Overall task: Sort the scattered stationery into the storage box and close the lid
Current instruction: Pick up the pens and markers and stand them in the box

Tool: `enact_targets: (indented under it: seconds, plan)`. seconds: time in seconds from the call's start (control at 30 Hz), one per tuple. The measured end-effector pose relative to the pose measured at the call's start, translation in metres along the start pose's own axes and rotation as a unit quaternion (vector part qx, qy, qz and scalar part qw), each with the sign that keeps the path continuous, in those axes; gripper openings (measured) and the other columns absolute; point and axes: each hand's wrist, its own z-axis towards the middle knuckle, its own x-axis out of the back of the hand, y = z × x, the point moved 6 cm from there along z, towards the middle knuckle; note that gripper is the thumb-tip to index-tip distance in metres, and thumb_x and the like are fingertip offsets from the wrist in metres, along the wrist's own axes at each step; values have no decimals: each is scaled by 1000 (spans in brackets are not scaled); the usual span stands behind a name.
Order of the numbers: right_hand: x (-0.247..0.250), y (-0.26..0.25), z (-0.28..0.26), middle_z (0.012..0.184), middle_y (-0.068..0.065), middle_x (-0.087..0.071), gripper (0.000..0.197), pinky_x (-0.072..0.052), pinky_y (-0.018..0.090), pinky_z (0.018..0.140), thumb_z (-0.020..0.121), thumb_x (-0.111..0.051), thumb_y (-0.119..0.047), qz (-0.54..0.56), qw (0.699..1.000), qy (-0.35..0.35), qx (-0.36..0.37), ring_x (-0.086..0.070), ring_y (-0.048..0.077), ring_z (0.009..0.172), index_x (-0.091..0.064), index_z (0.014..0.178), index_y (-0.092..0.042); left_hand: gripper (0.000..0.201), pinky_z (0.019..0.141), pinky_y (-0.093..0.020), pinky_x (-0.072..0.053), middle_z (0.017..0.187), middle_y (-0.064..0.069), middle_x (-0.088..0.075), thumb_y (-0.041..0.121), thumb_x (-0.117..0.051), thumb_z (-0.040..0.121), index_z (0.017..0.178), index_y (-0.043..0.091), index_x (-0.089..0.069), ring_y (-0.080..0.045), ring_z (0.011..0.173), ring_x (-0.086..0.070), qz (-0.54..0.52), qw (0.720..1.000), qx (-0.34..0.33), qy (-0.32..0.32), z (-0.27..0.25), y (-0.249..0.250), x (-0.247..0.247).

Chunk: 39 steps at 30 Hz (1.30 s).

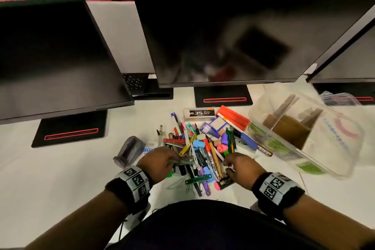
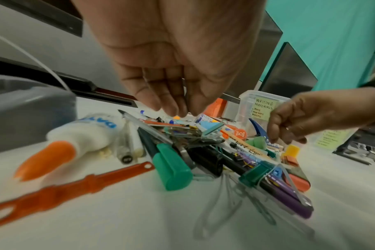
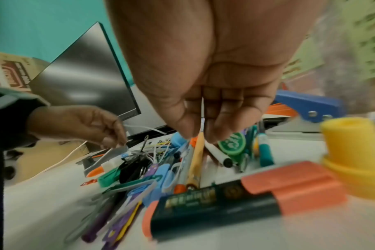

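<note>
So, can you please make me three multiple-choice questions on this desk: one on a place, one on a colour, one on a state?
1. Seen by the person, where does the clear storage box stand relative to the pile of stationery?
A. to the right
B. to the left
C. on top of it

2. What colour is the cap of the white glue bottle?
A. blue
B. orange
C. black

3. In what state is the stationery?
A. all packed in the box
B. lined up in neat rows
C. heaped loose on the table

Answers:
1. A: the head view shows the storage box to the right of the stationery.
2. B: the left wrist view shows the glue bottle with an orange cap.
3. C: pens, clips and markers lie crossed in one heap on the table.
</note>
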Motion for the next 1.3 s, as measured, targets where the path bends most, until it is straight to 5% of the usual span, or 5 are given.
enact_targets:
  seconds: [0.3,0.5,1.03,1.17,1.3]
  plan:
    - [-13,-13,12,119,11,-59,36,-50,37,90,83,-59,-23,-156,980,-126,17,-57,31,111,-58,118,-14,32,97,-32,-42,126,-3,-56,20,-40,96,122,20,-58,-21,116,-49,112,983,-140,-40,48,54,-11]
    - [-32,15,-1,121,6,-53,33,-47,41,90,87,-53,-21,-180,979,-79,44,-49,31,112,-52,120,-20,44,106,-39,-36,145,-6,-38,11,-44,92,136,18,-43,-26,129,-36,265,926,-253,-88,73,98,-33]
    - [-23,43,2,130,15,-51,37,-44,41,93,94,-41,-9,-114,992,-3,53,-52,33,113,-47,130,-11,40,107,-45,-28,153,-14,-24,10,-42,93,133,8,-41,-31,133,-33,365,893,-233,-122,91,108,-50]
    - [1,46,6,125,16,-50,37,-49,38,78,91,-43,-10,-49,997,59,-4,-60,34,96,-47,128,-7,39,106,-45,-29,157,-14,-14,10,-36,95,134,9,-39,-33,134,-33,352,898,-235,-117,92,106,-51]
    - [17,59,13,124,17,-54,37,-47,36,91,85,-52,-6,39,988,127,-78,-60,36,103,-56,122,-4,40,104,-45,-31,154,-14,-23,9,-34,96,136,9,-36,-33,132,-35,356,896,-238,-120,94,105,-51]
